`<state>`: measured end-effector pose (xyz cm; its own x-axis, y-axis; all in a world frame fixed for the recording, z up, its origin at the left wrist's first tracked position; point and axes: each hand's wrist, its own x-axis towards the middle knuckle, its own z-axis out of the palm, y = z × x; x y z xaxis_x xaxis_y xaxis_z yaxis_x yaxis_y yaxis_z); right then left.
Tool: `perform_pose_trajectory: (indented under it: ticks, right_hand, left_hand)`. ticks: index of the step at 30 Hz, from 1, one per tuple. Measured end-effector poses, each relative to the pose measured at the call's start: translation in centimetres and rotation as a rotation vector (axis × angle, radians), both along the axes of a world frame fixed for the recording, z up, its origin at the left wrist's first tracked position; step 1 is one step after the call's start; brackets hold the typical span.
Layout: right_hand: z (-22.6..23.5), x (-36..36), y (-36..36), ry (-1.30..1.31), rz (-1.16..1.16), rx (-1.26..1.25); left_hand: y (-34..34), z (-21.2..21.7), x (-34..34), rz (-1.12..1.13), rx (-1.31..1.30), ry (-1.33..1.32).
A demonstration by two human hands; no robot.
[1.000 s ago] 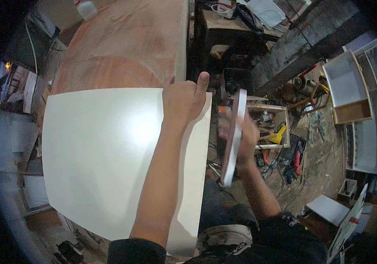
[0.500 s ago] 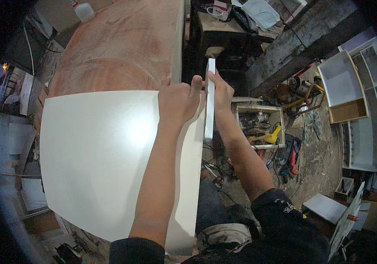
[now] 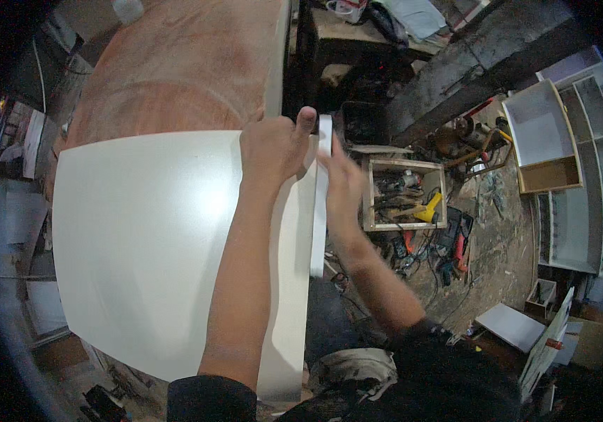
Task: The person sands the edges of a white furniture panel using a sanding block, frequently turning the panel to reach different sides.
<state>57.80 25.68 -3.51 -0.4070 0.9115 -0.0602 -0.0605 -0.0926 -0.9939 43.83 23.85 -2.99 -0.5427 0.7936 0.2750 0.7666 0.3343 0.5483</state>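
A large, smooth white panel (image 3: pixel 147 232) lies flat with its far edge on a brown wooden surface. My left hand (image 3: pixel 273 146) is at its far right corner, fingers curled over the edge and mostly hidden, thumb pointing up. Along the panel's right edge stands a long, narrow white bar (image 3: pixel 320 225), its far end beside my left thumb. My right hand (image 3: pixel 345 184), slightly blurred, grips this bar from the right side. Its fingers lie near the bar's far half and are partly hidden. Whether the bar touches the panel along its whole length, I cannot tell.
Beyond the panel spreads the dusty brown wooden surface (image 3: pixel 175 63). On the floor to the right sits a wooden box (image 3: pixel 370 211) of tools, including a yellow one (image 3: pixel 429 207). Farther right are a white drawer (image 3: pixel 541 133) and a white shelf unit (image 3: pixel 570 235).
The white bar and my right hand have slid nearer to me along the panel's right edge. My left hand stays at the panel's corner. The whole view has shifted slightly.
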Motion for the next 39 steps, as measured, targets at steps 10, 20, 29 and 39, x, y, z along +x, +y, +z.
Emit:
perform_pose_trajectory:
  ticks: [10, 20, 29, 39]
  right_hand:
    - [-3.5, 10.7, 9.3, 0.180, -0.277, -0.354]
    - [-17.5, 56.8, -5.0, 0.091, -0.915, -0.504]
    - [-24.8, 73.6, -9.5, 0.316, -1.153, -0.777]
    - [-32.2, 71.9, -12.2, 0.565, -0.986, -0.895]
  left_hand:
    - [0.0, 2.3, 1.1, -0.116, -0.159, -0.012]
    - [-1.0, 1.4, 2.5, -0.203, 0.010, 0.103]
    - [-8.4, 1.0, 9.8, -0.057, 0.227, 0.200]
    - [-9.6, 0.2, 12.6, 0.085, 0.133, 0.288]
